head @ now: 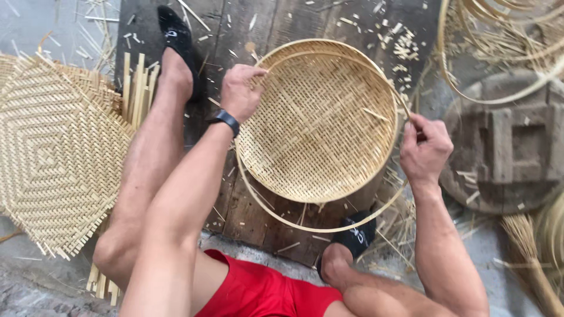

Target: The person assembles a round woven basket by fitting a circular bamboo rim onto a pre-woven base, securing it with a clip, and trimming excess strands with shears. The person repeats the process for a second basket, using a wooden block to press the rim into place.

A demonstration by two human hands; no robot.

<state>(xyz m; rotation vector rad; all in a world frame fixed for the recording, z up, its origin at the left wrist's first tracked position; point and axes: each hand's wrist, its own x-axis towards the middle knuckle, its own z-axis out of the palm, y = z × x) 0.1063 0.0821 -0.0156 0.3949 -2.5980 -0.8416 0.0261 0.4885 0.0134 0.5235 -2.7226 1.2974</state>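
Observation:
A round woven bamboo tray (320,126) lies on a dark wooden board between my legs. My left hand (239,91) grips the tray's upper left rim, a dark band on its wrist. My right hand (424,147) is closed on a thin bamboo strip (329,226) at the tray's right edge. That strip loops loosely around the tray's lower side. A second thin hoop follows the inside of the rim along the top.
A flat square woven bamboo mat (53,152) lies at the left, with cut bamboo slats (136,88) beside it. Bamboo hoops (499,47) sit at top right above a worn wooden block (505,147). A broom (531,258) lies at the lower right. Shavings litter the board.

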